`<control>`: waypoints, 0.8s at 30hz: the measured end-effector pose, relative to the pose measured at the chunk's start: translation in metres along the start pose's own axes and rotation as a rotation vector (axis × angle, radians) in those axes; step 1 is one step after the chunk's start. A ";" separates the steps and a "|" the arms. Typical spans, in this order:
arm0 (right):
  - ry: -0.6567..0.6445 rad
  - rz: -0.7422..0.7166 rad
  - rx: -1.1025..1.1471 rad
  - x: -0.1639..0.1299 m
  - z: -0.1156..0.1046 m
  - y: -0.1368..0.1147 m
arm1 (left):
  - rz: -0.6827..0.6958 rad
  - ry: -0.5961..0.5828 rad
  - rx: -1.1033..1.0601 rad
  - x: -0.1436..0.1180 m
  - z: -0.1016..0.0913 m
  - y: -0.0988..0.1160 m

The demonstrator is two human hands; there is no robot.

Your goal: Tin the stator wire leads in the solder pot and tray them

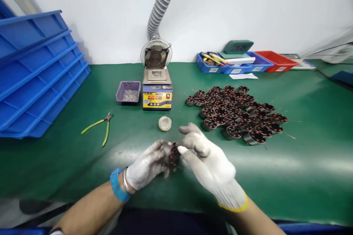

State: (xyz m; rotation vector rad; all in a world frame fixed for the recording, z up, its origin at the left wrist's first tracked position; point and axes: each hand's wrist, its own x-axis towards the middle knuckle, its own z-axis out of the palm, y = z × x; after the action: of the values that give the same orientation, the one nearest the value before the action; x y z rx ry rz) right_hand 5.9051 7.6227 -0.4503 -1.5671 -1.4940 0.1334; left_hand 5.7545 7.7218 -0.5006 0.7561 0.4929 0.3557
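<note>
Both of my hands wear white knit gloves and meet over the green mat near its front edge. My left hand (147, 165) grips a small round motor stator (173, 156) with copper windings. My right hand (206, 161) pinches at the top of that same stator with thumb and forefinger. A blue band and a metal bangle sit on my left wrist. A large cluster of several similar stators (237, 114) lies on the mat to the right, beyond my right hand.
A solder pot (157, 91) with a lit red display stands mid-table under a fan and grey exhaust hose (162, 2). A purple tray (128, 91), a white round lid (164, 123) and green-handled cutters (100, 126) lie nearby. Stacked blue trays (35, 69) fill the left; small bins (248, 62) sit at the back.
</note>
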 end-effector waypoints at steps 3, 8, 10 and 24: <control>0.004 -0.242 -0.174 0.007 -0.009 -0.017 | 0.157 0.187 -0.157 0.007 -0.003 0.007; -0.065 -0.355 -0.283 0.014 -0.017 -0.026 | -0.280 -0.012 -0.124 0.009 -0.008 0.007; -0.067 -0.345 -0.304 0.014 -0.014 -0.023 | -0.320 -0.210 -0.095 0.004 -0.005 0.007; -0.053 -0.276 -0.213 0.004 -0.008 -0.015 | -0.188 -0.322 -0.040 -0.003 -0.004 0.007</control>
State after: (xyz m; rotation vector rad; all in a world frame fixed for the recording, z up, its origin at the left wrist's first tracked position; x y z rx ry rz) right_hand 5.9007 7.6195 -0.4340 -1.5127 -1.7977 -0.1486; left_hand 5.7486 7.7276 -0.4972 0.7057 0.2495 0.0654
